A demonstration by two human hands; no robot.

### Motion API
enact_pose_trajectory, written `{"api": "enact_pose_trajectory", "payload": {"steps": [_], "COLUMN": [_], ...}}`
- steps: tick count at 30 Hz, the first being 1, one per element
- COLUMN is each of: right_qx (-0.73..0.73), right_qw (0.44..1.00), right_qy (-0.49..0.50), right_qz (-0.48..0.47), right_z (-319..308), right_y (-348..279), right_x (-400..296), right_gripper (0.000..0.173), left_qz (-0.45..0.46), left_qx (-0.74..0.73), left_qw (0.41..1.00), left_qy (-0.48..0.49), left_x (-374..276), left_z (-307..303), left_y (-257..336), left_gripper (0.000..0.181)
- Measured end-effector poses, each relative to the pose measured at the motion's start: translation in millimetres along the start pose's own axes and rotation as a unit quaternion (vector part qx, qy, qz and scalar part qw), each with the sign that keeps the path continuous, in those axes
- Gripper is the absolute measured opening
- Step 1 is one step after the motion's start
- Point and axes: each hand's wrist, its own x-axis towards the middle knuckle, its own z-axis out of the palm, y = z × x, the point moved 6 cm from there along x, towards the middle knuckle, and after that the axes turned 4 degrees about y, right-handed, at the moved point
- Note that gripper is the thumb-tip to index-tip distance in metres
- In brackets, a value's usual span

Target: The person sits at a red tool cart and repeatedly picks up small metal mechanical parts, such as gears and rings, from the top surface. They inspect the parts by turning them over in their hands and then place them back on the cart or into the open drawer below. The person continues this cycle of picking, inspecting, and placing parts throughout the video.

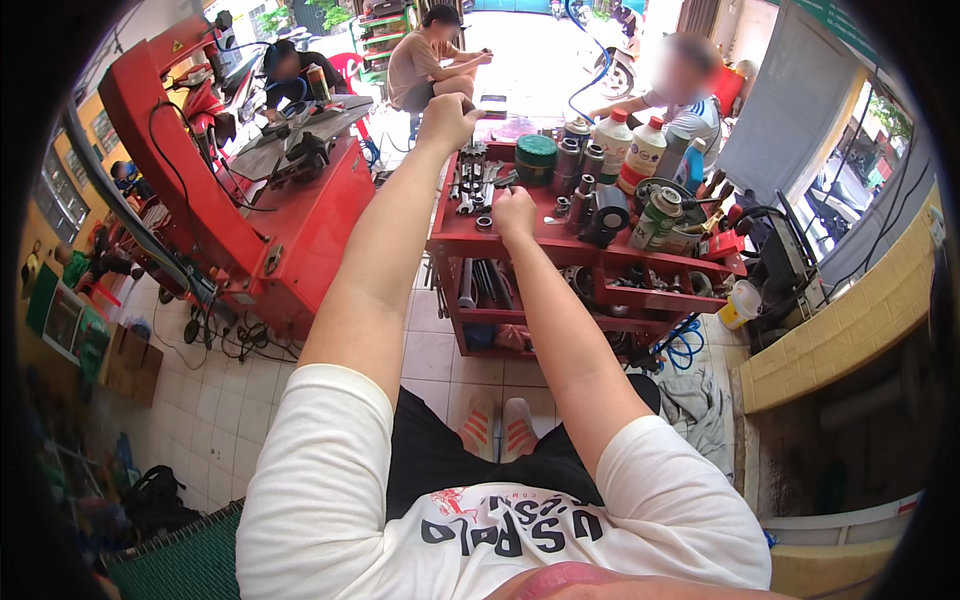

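Observation:
My left hand (450, 121) is raised over the far left corner of a red metal tool cart (487, 241), fingers curled above an upright metal tool (473, 163); a thin shaft seems to run up to the fingers, but the grip is unclear. My right hand (515, 214) is closed low over the cart top, and whether it holds anything is hidden. Between the hands lie several wrenches (466, 201) and a steel ring or socket (483, 223). A green round tin (535, 159) and large sockets (581, 196) stand right of them.
White bottles (613, 142), a spray can (658, 217) and a tub of tools crowd the cart's right side. A red tyre-changing machine (300, 232) stands left. One person sits ahead, another is behind the cart at right, a third beyond the machine. Blue hose (682, 345) lies on the floor.

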Motion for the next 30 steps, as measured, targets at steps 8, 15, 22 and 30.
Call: {"api": "enact_pose_trajectory", "payload": {"steps": [8,15,22,30], "right_qx": [-0.004,-0.034,-0.014,-0.033], "right_qw": [0.997,0.989,0.994,0.994], "right_qy": [0.064,0.078,0.067,0.071], "right_qz": [-0.052,-0.119,-0.086,-0.071], "right_z": [-3,-9,-7,-4], "right_y": [-8,-30,-31,-21], "right_x": [-6,-22,-23,-17], "right_gripper": [0.033,0.032,0.032,0.037], "left_qz": [0.034,0.042,0.041,0.053], "left_qx": [-0.004,-0.019,-0.029,-0.018], "left_qw": [0.999,0.999,0.999,0.998], "left_qy": [0.004,0.01,0.004,0.008], "left_x": [5,3,1,-2], "left_z": [9,12,10,18], "left_y": [2,5,2,10], "left_gripper": [0.03,0.027,0.028,0.027]}}
